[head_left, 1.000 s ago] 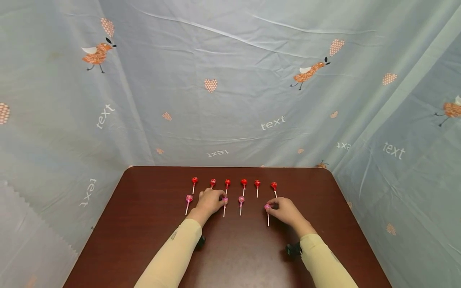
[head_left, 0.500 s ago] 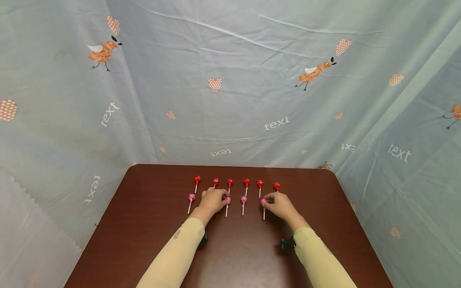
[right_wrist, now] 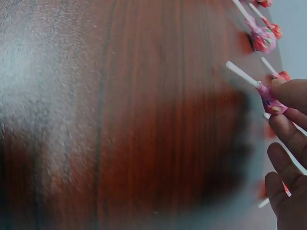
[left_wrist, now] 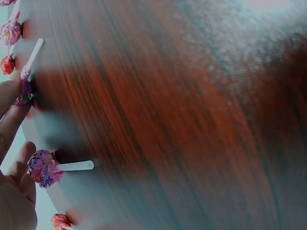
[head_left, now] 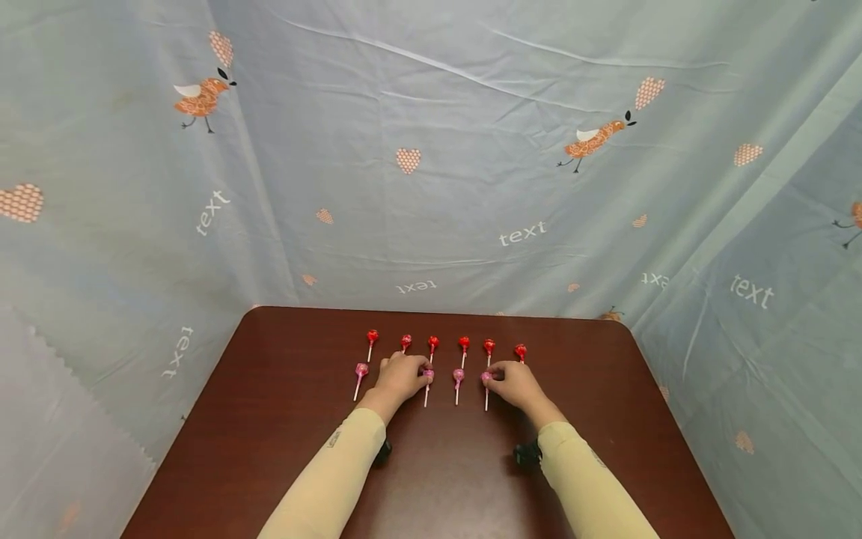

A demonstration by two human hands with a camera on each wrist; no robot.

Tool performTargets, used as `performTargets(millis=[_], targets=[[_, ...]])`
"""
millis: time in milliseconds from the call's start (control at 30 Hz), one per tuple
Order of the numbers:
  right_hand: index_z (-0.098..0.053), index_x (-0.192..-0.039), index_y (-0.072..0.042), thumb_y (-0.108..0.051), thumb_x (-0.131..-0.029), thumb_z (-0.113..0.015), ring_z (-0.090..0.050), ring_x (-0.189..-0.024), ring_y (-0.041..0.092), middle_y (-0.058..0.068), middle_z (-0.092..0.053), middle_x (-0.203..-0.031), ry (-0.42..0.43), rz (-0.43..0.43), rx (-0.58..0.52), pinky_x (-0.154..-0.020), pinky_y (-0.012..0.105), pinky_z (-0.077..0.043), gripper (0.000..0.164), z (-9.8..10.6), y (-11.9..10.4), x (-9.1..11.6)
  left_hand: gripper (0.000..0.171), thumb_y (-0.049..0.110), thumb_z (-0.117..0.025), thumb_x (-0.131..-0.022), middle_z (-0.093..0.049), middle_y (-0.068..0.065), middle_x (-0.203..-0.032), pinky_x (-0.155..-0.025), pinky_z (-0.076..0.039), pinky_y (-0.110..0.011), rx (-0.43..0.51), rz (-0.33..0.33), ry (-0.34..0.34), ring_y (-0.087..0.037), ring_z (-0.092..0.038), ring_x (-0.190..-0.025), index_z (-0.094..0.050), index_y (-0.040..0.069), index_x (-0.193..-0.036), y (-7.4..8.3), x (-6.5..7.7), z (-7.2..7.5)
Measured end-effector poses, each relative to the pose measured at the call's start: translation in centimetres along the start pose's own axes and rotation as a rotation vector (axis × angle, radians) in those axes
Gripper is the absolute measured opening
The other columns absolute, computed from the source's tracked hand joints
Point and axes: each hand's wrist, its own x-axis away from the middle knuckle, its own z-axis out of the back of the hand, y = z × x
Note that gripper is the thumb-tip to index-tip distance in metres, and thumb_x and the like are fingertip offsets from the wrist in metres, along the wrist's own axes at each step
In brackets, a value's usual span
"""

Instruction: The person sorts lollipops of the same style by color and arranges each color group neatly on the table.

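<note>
In the head view my left hand [head_left: 402,376] pinches a pink lollipop [head_left: 428,373] by its wrapped head between thumb and index finger, the white stick pointing toward me. Close by its other fingers is another pink-purple lollipop [left_wrist: 44,168], in the left wrist view. My right hand [head_left: 515,382] pinches a pink lollipop [right_wrist: 272,99] the same way, its stick also toward me. Between the hands lies a pink lollipop [head_left: 459,375]; left of my left hand lies another pink lollipop [head_left: 361,370]. The palm side of both hands is hidden from the head camera.
Behind the pink ones runs a row of several red lollipops, from the leftmost red lollipop [head_left: 373,336] to the rightmost red lollipop [head_left: 521,350]. The dark brown table [head_left: 444,479] ends at a patterned grey-blue cloth [head_left: 337,150] behind and on both sides.
My right hand has moved left with its pink lollipop, bringing it nearer the middle pink one and level with that row. My left hand keeps its pinch in place. The view has shifted slightly.
</note>
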Motion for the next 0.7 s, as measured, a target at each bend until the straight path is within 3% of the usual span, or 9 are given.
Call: performTargets(millis=[400, 700], targets=[[-0.075, -0.106, -0.007, -0.022, -0.088, -0.077, -0.065, -0.088, 0.019, 0.001, -0.071, -0.093, -0.014, 0.012, 0.024, -0.086, 0.043, -0.052, 0.023, -0.38, 0.52, 0.13, 0.012, 0.031, -0.076, -0.089, -0.070, 0.007, -0.091, -0.085, -0.035, -0.050, 0.014, -0.006, 0.009, -0.035, -0.053, -0.113, -0.072, 0.024, -0.098, 0.57, -0.12, -0.31], [-0.073, -0.112, -0.007, -0.026, -0.087, -0.078, -0.066, -0.099, 0.024, 0.003, -0.072, -0.101, -0.008, 0.000, 0.024, -0.092, 0.045, -0.049, 0.031, -0.45, 0.67, 0.75, 0.024, 0.031, -0.075, -0.089, -0.071, 0.002, -0.106, -0.088, -0.036, -0.051, 0.008, 0.007, -0.020, -0.038, -0.054, -0.119, -0.072, 0.022, -0.111, 0.43, 0.27, -0.39]])
